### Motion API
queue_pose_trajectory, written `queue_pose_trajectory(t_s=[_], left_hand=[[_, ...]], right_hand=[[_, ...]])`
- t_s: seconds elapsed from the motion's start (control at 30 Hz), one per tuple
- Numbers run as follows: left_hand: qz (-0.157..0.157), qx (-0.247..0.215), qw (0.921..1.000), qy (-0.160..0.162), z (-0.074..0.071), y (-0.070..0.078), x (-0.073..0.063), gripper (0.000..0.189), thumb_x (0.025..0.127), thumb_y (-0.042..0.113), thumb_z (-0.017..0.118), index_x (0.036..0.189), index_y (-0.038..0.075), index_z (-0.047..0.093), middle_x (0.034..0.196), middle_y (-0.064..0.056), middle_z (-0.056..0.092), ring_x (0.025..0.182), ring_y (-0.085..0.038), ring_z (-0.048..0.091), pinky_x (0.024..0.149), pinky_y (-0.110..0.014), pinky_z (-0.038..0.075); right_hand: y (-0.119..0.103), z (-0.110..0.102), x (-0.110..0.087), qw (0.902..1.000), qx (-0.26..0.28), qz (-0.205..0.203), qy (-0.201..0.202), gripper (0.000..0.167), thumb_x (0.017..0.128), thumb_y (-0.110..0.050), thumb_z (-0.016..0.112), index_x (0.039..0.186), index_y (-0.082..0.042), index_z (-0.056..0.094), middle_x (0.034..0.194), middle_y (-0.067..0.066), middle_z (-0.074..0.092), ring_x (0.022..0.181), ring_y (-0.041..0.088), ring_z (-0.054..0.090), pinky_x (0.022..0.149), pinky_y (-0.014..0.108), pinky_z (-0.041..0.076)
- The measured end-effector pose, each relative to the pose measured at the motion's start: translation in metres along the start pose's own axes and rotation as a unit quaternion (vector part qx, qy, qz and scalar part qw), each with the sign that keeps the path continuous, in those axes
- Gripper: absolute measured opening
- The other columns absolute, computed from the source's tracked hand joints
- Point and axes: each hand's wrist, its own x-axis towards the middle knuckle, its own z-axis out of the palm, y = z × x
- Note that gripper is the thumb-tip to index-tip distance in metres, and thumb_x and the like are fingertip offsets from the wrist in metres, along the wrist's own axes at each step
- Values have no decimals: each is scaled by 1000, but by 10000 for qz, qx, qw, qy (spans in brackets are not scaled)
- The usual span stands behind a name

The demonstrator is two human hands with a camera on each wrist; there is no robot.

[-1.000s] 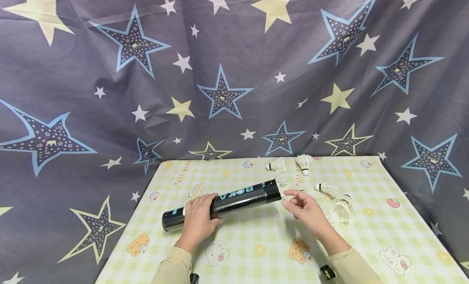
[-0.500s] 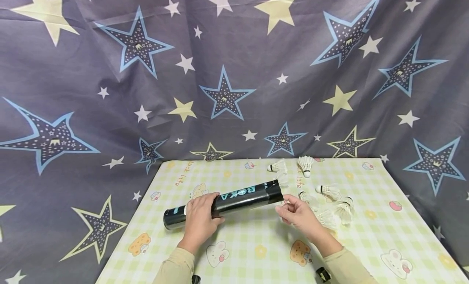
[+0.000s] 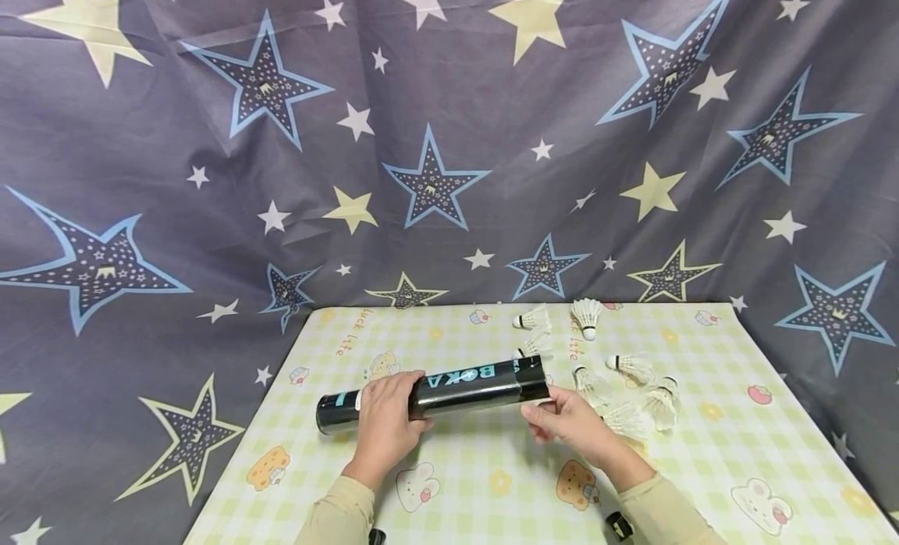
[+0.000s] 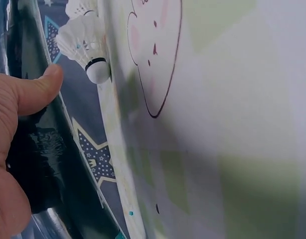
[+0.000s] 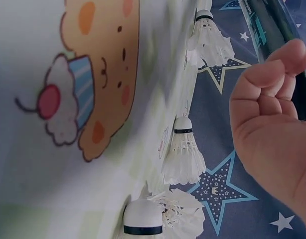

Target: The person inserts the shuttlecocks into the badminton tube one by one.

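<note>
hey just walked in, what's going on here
A person is handling a black BOKA tube. The left hand grips it nearer one end, holding it sideways. The right hand is at the other end, its fingers curled; whether it holds anything can't be made out. Several white shuttlecocks lie scattered on the checked tablecloth, beyond the tube and off to the right in the head view.
</note>
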Motion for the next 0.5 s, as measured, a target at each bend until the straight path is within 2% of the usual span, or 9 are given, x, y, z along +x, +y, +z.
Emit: queue_pose_trajectory(t_s=[0.13,0.27,0.37,0.5], left_hand=[[-107,-30,9999,15,1,-1,1,88,66,26,105,143,17,64,138,-8,71,131,-32,63,116,-56,39],[-491,-83,9987,-55,-2,-5,2,87,69,27,103,145,17,62,141,-9,70,132,-36,62,118,-57,37],[-831,-82,9965,-63,-5,-10,2,86,72,28,101,147,17,61,144,-11,68,134,-38,60,117,-59,36],[-1201,23,9927,-59,-7,-17,3,87,76,32,99,151,15,57,148,-12,65,137,-39,57,116,-60,35]], right_hand=[[0,-1,1,9996,-70,-142,221,44,106,-20,68,142,1,58,91,6,78,73,10,67,71,27,58],[-1,-2,1,9980,205,-218,556,65,106,-18,68,162,-3,40,100,3,80,76,10,68,73,26,58],[-2,-3,1,9963,426,-237,706,69,107,-14,66,166,-3,33,103,0,79,76,10,68,72,26,57],[-1,0,4,9959,299,-47,856,61,107,-17,65,162,-3,41,108,4,79,76,10,67,71,23,55]])
